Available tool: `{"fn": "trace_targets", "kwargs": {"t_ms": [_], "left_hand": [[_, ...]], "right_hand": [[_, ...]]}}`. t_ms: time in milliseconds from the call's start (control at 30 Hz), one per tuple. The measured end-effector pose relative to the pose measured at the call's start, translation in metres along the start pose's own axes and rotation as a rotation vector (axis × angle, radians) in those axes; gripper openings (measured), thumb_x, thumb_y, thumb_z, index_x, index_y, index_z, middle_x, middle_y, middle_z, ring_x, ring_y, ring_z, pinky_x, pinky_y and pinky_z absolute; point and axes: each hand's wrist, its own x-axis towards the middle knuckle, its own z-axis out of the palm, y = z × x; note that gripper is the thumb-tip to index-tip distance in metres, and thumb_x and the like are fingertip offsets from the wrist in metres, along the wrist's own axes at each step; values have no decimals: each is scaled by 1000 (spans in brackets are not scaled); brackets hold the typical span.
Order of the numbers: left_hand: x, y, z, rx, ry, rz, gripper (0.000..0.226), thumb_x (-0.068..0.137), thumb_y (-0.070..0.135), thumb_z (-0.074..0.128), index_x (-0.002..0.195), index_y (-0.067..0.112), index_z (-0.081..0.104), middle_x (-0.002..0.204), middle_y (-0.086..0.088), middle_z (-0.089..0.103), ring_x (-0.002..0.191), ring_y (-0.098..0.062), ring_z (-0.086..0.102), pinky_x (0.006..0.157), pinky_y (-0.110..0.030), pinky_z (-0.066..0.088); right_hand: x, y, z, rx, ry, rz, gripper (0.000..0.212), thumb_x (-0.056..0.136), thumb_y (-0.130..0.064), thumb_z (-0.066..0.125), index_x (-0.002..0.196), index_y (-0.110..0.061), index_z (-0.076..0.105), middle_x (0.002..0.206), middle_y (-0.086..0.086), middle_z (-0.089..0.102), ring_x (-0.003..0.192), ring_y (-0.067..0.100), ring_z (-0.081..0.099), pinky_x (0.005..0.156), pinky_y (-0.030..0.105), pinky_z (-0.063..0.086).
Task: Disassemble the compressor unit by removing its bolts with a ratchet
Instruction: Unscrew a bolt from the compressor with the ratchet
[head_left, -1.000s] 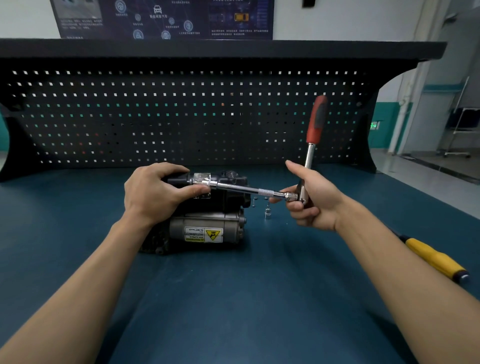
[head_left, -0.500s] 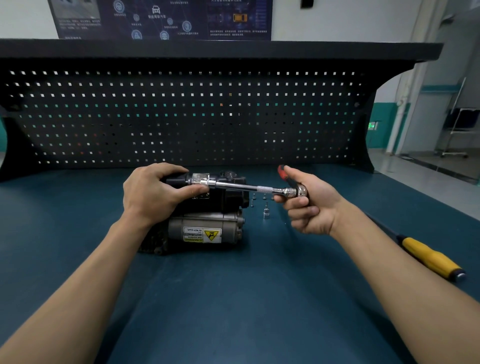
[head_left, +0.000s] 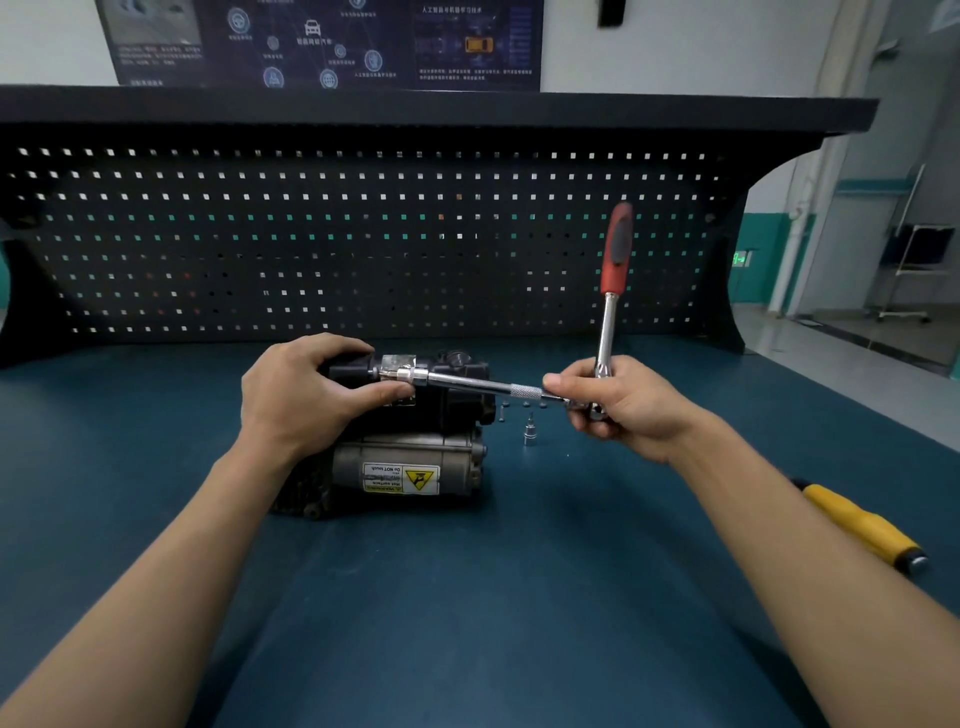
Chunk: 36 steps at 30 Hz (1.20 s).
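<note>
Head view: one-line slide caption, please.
Left hand grips the compressor while right hand holds the ratchet head, red handle upright.

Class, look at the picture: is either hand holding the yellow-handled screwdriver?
No: the yellow-handled screwdriver lies on the bench mat, right of the right hand, which grips the ratchet.

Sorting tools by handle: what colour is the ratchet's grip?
Red with a dark inset; the ratchet grip shows best in the head view.

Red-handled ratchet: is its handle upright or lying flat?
Upright. The red-handled ratchet points up in front of the black pegboard, its head held in the right hand, roughly square to the long chrome extension bar.
</note>
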Motion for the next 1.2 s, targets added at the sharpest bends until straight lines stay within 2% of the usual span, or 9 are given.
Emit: {"fn": "trace_targets", "kwargs": {"t_ms": [233, 400, 500, 600, 767, 867, 933, 1067, 1200], "left_hand": [[-1, -1, -1, 6, -5, 37, 67, 52, 87, 64, 99, 39, 72, 88, 29, 67, 88, 2, 61, 72, -19, 40], [-4, -1, -8, -18, -38, 129, 62, 64, 78, 66, 114, 41, 67, 104, 26, 66, 99, 3, 60, 83, -27, 47], [-7, -1, -12, -69, -43, 241, 47, 74, 59, 71, 112, 32, 72, 118, 18, 65, 109, -5, 61, 94, -43, 50], [-7, -2, -15, -98, -57, 298, 34, 79, 47, 71, 103, 23, 76, 120, 8, 67, 111, -16, 63, 95, -54, 46], [-10, 4, -16, -78, -52, 338, 29, 76, 40, 70, 95, 20, 78, 109, 10, 71, 105, -16, 66, 92, -53, 48], [-12, 3, -17, -67, -67, 342, 27, 76, 39, 70, 96, 21, 78, 108, 11, 71, 101, -18, 68, 91, -52, 49], [-11, 3, -18, -51, -67, 337, 26, 78, 38, 67, 96, 23, 78, 108, 12, 71, 100, -19, 68, 90, -52, 49], [-10, 4, -19, -31, -71, 355, 23, 82, 35, 66, 96, 22, 78, 107, 13, 71, 98, -18, 68, 89, -51, 50], [-11, 6, -18, -11, -58, 385, 18, 83, 28, 70, 96, 18, 78, 106, 13, 71, 96, -13, 68, 91, -46, 51]], "right_hand": [[5, 10, 0, -99, 107, -264, 24, 71, -35, 82, 77, -13, 74, 56, 4, 61, 55, 19, 53, 48, 22, 42], [7, 13, 6, -152, 205, -440, 8, 86, -16, 76, 79, -12, 74, 59, -3, 65, 51, 5, 55, 51, 19, 45], [9, 13, 8, -200, 288, -469, 10, 89, -16, 75, 79, -19, 73, 62, -10, 66, 53, -1, 54, 56, 15, 44], [8, 11, 8, -184, 317, -499, 9, 88, -19, 75, 80, -21, 75, 61, -13, 66, 55, -1, 56, 56, 15, 46], [9, 12, 4, -188, 357, -511, 17, 84, -42, 73, 78, -27, 76, 57, -5, 61, 53, 13, 54, 57, 34, 49], [10, 13, 0, -161, 369, -495, 15, 86, -41, 74, 74, -32, 76, 56, -2, 59, 53, 16, 53, 60, 43, 51], [12, 13, 1, -160, 382, -486, 17, 90, -35, 74, 73, -33, 76, 58, 2, 61, 52, 14, 53, 59, 41, 50], [14, 12, 2, 5, 408, -472, 22, 93, -22, 72, 71, -20, 75, 58, 2, 64, 49, 13, 50, 49, 29, 43], [16, 15, -1, 28, 469, -459, 28, 93, -23, 73, 72, -4, 71, 52, -1, 58, 48, 11, 48, 54, 30, 42]]}}
